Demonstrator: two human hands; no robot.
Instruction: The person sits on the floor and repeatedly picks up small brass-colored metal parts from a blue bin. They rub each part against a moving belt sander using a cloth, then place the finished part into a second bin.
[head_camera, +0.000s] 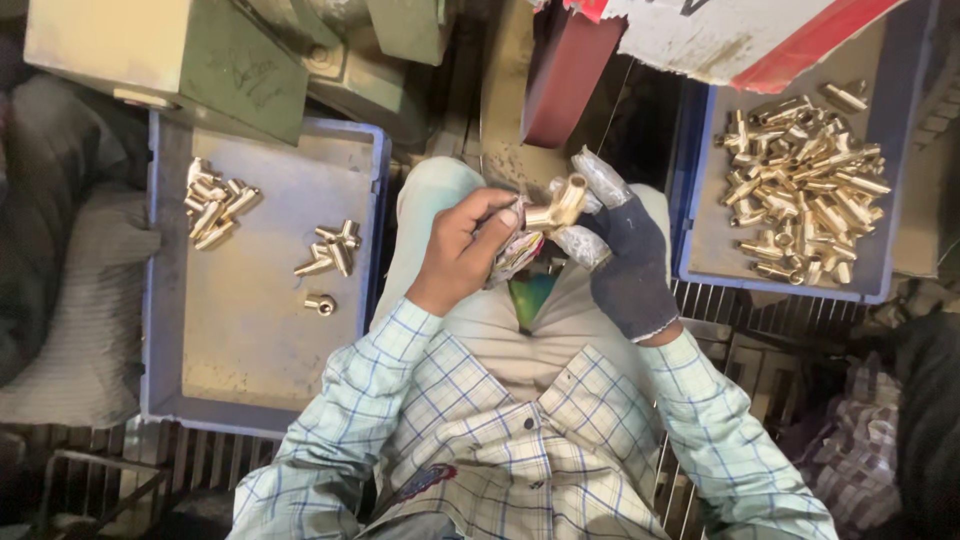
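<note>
Two blue trays (160, 300) (700, 270) hold brass fittings (805, 190).

Soft even light, dim corners, glints on brass fittings (805, 185)

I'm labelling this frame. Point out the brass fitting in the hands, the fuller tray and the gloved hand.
brass fitting (562, 203), head view, its upper tube
fuller tray (700, 240), head view, bare floor
gloved hand (628, 262), head view, its back
</note>
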